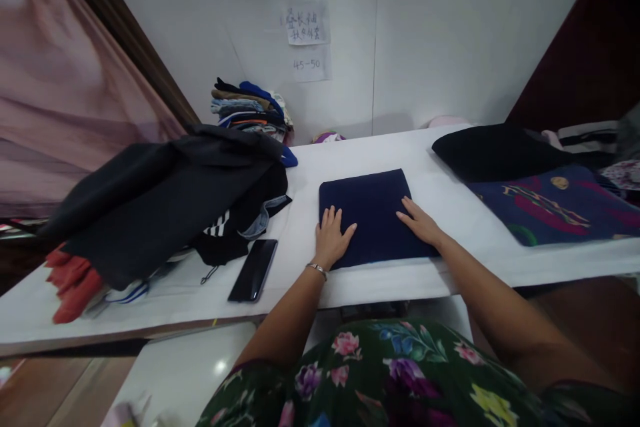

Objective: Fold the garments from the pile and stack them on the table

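Observation:
A dark navy garment (373, 213), folded into a flat rectangle, lies on the white-covered table (305, 227) in front of me. My left hand (332, 235) rests flat on its left side, fingers spread. On its right edge lies my right hand (419, 219), also with fingers stretched out. Neither hand grips anything. What kind of garment it is cannot be made out in its folded form.
Left of me a black phone (254, 270) lies beside a loose heap of dark clothes (165, 193). Folded clothes form a stack (250, 107) by the wall. To the right lie a black garment (500, 150) and a printed blue cloth (555, 203). Handwritten paper signs (307, 27) hang on the wall.

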`<move>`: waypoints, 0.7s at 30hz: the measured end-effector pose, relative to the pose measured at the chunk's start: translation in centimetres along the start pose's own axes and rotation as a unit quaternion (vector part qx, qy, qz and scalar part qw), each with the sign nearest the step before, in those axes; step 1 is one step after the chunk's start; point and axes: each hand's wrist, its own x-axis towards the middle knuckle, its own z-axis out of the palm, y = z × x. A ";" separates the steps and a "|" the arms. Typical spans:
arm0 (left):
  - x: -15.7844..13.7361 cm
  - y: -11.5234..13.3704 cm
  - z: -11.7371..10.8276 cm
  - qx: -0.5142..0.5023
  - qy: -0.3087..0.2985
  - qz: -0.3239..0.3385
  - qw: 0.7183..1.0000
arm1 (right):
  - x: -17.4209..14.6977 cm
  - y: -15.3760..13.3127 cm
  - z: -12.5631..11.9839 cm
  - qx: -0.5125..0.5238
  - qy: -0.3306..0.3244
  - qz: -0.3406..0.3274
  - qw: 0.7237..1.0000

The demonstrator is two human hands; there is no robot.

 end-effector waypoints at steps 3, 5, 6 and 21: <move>0.2 -0.3 -0.1 -0.025 -0.009 0.001 1.000 | -0.2 0.1 -0.5 0.000 -0.017 0.006 1.000; 0.2 -0.8 -0.1 -0.047 -0.010 0.003 0.999 | -0.6 0.1 -0.8 -0.006 -0.023 0.022 0.999; 0.1 -1.1 0.0 -0.057 -0.005 0.000 0.998 | -0.9 0.1 -0.9 -0.007 -0.022 0.031 0.999; -0.4 -2.5 -2.2 -0.195 0.033 -0.220 0.955 | -5.2 0.5 -0.7 0.015 0.123 0.017 0.992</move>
